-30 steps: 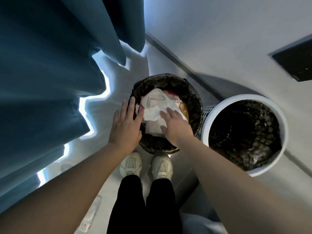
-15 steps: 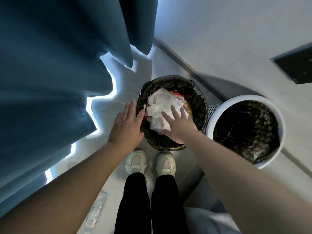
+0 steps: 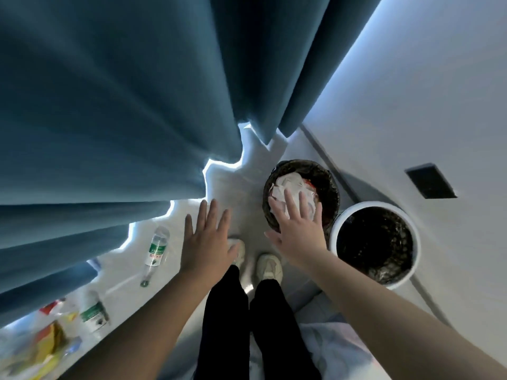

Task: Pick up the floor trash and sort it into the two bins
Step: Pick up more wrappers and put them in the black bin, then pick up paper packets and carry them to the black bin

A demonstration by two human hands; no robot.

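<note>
Both hands free over the bins; more trash waits on the floor

Wrappers (image 3: 52, 344) and two bottles, the nearer bottle (image 3: 93, 315) and the farther bottle (image 3: 156, 249), lie by the curtain (image 3: 109, 105), probably next for sorting. The left hand (image 3: 208, 242) hovers flat, holding nothing. The right hand (image 3: 299, 231), fingers spread and empty, is over the dark bin (image 3: 330, 187), where white paper (image 3: 290, 182) lies. The white bin (image 3: 414, 242) stands just beside.

Person is wearing black trousers (image 3: 225, 319) and off-white chunky trainers (image 3: 270, 266). Left hand (image 3: 207, 242), right hand (image 3: 297, 231) and forearms (image 3: 384, 303) are showing bare.
</note>
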